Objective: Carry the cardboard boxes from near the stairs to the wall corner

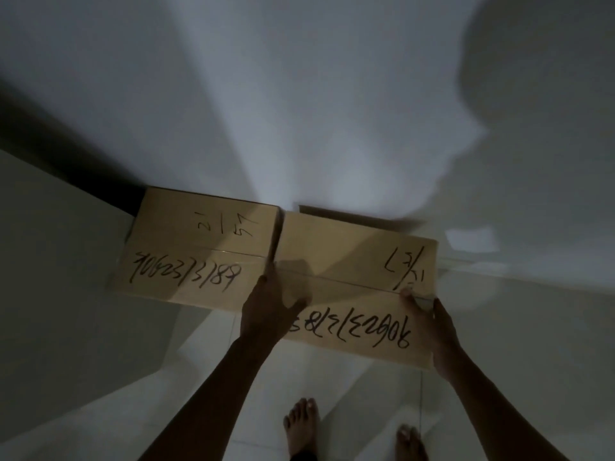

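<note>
Two brown cardboard boxes with black handwritten numbers sit side by side against the white wall. The left box [196, 251] rests on the floor in the wall corner. The right box [352, 271] is between my hands, touching the left box's side; whether it rests on the floor is unclear. My left hand [269, 311] grips its left edge with the thumb on top. My right hand [432, 331] grips its right edge, fingers over the lid.
White walls [299, 111] meet ahead, with a dark skirting strip [66, 154] along the left wall. Pale glossy floor tiles [83, 327] spread below. My bare feet [301, 424] stand just behind the boxes. My shadow falls on the right wall.
</note>
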### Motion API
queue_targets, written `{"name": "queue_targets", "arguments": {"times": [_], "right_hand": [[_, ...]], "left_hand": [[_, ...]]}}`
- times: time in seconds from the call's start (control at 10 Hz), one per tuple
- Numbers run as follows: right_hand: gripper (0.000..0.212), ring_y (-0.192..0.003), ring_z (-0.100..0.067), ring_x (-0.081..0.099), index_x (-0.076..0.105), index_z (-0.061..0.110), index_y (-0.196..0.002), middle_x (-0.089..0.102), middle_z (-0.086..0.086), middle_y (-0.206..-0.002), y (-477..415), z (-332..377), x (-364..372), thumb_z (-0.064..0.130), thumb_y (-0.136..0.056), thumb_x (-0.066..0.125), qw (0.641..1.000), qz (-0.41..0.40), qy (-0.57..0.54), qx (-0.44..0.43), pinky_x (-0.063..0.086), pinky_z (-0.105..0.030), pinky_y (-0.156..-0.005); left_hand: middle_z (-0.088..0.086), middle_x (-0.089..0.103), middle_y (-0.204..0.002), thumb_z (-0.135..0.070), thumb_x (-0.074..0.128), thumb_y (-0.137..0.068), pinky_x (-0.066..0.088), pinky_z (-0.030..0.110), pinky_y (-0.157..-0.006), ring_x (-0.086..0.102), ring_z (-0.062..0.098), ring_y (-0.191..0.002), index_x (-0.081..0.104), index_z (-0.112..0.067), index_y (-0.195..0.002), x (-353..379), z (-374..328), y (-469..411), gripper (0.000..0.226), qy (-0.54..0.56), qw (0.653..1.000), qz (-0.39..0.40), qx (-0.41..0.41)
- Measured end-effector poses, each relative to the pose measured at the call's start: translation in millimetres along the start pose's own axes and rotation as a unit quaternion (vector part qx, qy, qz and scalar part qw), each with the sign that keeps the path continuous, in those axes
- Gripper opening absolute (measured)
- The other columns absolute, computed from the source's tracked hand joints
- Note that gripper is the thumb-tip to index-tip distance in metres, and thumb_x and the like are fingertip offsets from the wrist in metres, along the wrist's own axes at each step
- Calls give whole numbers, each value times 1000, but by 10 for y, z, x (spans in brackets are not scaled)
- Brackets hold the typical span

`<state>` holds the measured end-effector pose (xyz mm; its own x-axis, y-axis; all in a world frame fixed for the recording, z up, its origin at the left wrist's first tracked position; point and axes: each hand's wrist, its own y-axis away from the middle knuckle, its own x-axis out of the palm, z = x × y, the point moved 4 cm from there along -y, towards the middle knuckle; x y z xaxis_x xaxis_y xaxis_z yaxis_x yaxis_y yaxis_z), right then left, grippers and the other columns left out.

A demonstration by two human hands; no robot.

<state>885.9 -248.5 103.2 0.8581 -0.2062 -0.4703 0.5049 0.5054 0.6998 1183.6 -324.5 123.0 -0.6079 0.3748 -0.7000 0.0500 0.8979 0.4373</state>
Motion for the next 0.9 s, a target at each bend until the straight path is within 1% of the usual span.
{"name": "queue_targets", "arguments": {"times": [0.1, 0.2, 0.3, 0.4, 0.5, 0.6, 0.7, 0.8, 0.9], "right_hand": [[76, -101, -31, 70, 62, 33, -129, 74, -5, -112, -213, -78, 178, 79, -68, 66, 1000, -1, -5, -7, 57, -56, -93], [60, -99, -29, 71, 62, 33, -129, 74, -5, -113, -359, -81, 297, 69, -81, 67, 1000, 1, -1, -17, 59, -55, -90], [47, -91, -26, 72, 62, 33, -123, 75, -3, -107, -454, -66, 332, 62, -88, 66, 1000, 2, 5, -22, 60, -53, -88], [49, -87, -24, 74, 59, 31, -126, 75, -2, -103, -515, -9, 351, 63, -89, 63, 999, 6, 23, -41, 61, -53, -86], [63, -85, -23, 74, 56, 26, -129, 75, -3, -102, -553, 45, 377, 71, -86, 58, 997, -1, 39, -64, 61, -53, -84], [78, -88, -23, 75, 56, 30, -128, 76, 1, -103, -624, -5, 399, 86, -73, 53, 996, -5, 50, -71, 60, -55, -86], [91, -91, -25, 75, 55, 30, -131, 76, -1, -106, -699, -77, 406, 94, -67, 52, 996, -2, 51, -70, 61, -54, -86], [84, -103, -34, 71, 43, 17, -146, 70, -13, -122, -545, 38, 404, 73, -85, 60, 996, -12, 74, -43, 57, -41, -82], [91, -118, -42, 63, 28, 4, -154, 58, -23, -136, -386, 201, 394, 50, -89, 72, 982, -57, 151, -103, 57, -46, -83]], "left_hand": [[18, 46, -147, -48, 76, -78, 54, 49, -99, 50, 31, -131, 31, -4, -150, 93, 60, -70, 97, -84, 994, -37, 53], [24, 25, -160, -55, 66, -82, 38, 58, -113, 30, 40, -146, 29, 0, -152, 200, 181, -123, 96, -188, 970, -33, 149], [16, 6, -166, -66, 41, -89, 15, 56, -120, 8, 35, -153, 14, -7, -157, 269, 375, -180, 95, -198, 968, -8, 157], [10, -7, -167, -73, 31, -88, -1, 56, -119, -5, 30, -153, 3, -14, -159, 270, 420, -217, 96, -225, 962, -1, 158], [9, -12, -167, -75, 25, -88, -1, 60, -118, -7, 30, -153, 0, -17, -159, 257, 421, -244, 94, -241, 959, 4, 149], [10, -14, -166, -74, 25, -89, 4, 60, -120, -5, 33, -153, -3, -18, -159, 286, 461, -279, 94, -242, 959, 14, 147], [10, -11, -167, -74, 29, -90, 6, 60, -119, -1, 33, -153, -1, -18, -159, 296, 504, -293, 94, -250, 957, 14, 150], [10, -11, -167, -73, 27, -89, 4, 59, -119, -6, 31, -152, -2, -18, -159, 269, 492, -280, 94, -242, 957, 19, 157], [7, -12, -166, -69, 16, -90, 6, 56, -123, -7, 29, -152, -4, -19, -159, 193, 450, -260, 87, -204, 968, 18, 144]]}}
